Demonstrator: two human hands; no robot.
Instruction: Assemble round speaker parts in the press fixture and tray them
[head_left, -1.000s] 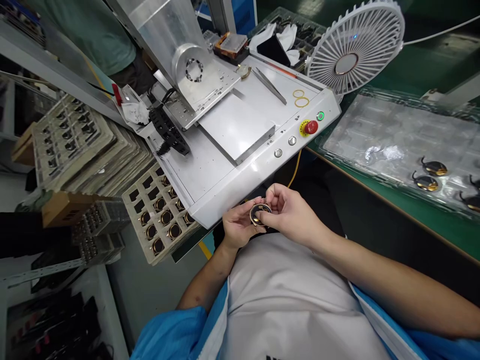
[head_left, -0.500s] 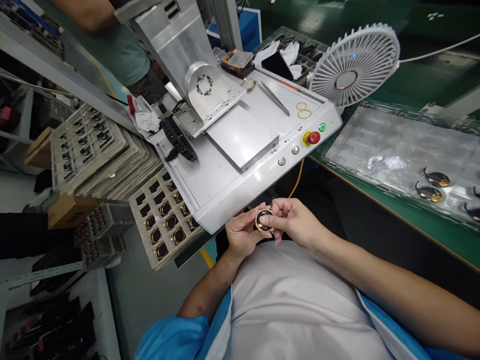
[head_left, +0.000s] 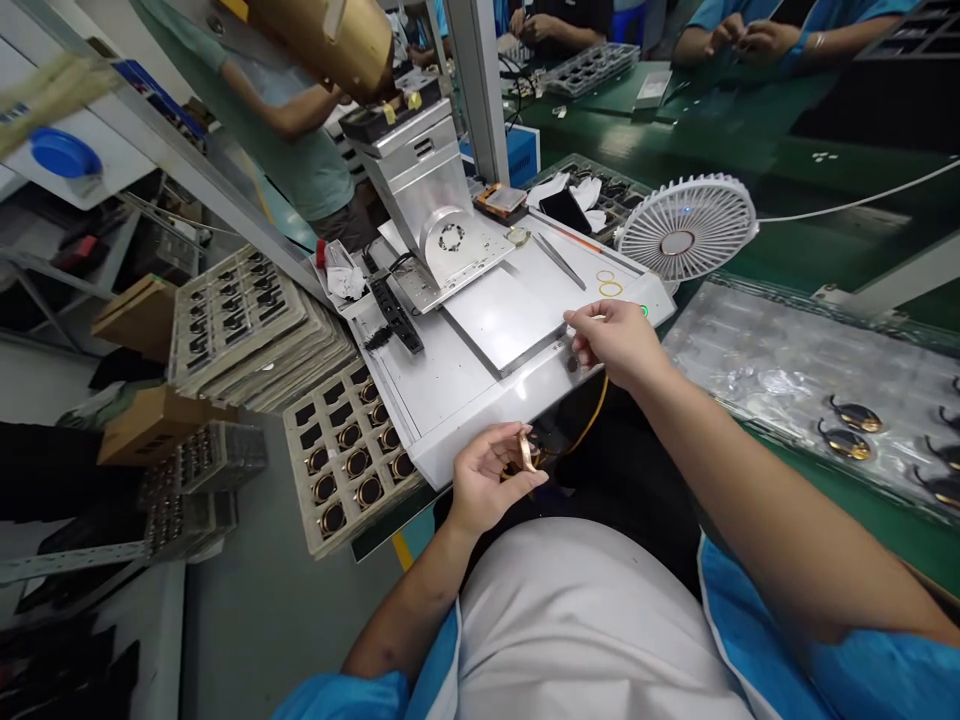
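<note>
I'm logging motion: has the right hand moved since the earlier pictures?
Yes: the right hand moved forward, away from the left hand, from short of the white machine to over its front panel.

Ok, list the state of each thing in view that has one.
Case, seen edge-on
Left hand, closed on the case
Right hand, curled over the machine
Green button, lit
Fan, blue light on, spin unclear
Tweezers, lying down
Rings, lying flat
Beige tray, partly filled
Clear tray, partly filled
</note>
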